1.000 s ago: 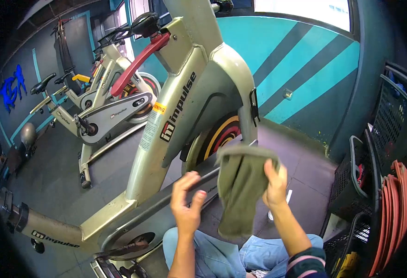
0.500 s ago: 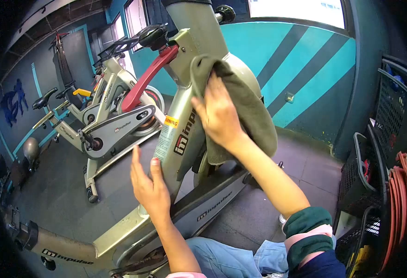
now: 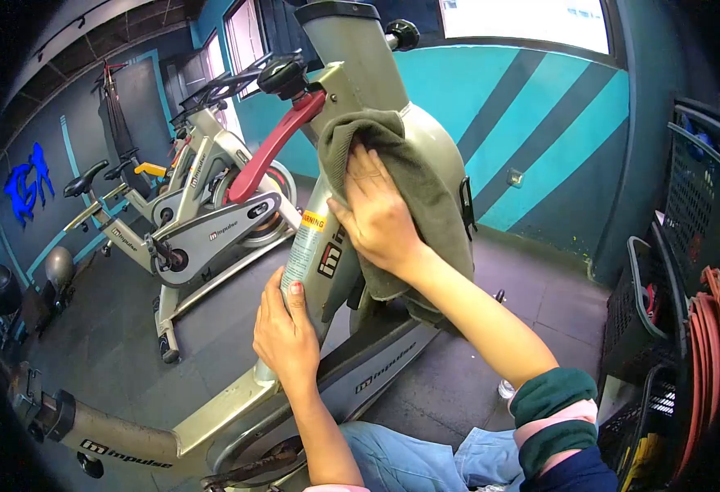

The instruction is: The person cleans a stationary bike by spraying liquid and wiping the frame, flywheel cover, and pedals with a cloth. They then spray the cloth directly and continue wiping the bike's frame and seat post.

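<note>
A silver exercise bike (image 3: pixel 348 320) with a red lever (image 3: pixel 274 152) and a warning label fills the middle of the view. My right hand (image 3: pixel 376 209) presses an olive-green cloth (image 3: pixel 434 197) onto the upper part of its slanted frame tube, the fingers partly under a fold. The cloth drapes to the right and hides part of the printed logo and the rounded cover. Lower on the same tube, my left hand (image 3: pixel 289 336) is closed around the edge, its thumb on the front just below the label.
Other exercise bikes (image 3: pixel 188 234) stand at the left on the dark tiled floor. Black plastic baskets (image 3: pixel 635 312) and orange-red folded items (image 3: pixel 713 344) are at the right. Behind is a turquoise striped wall (image 3: pixel 532 131). A silver ball (image 3: pixel 58 266) lies far left.
My left hand, apart from the tube with fingers spread before, has come onto it. My right hand has slid the cloth slightly down and left along the frame. The view has shifted a little.
</note>
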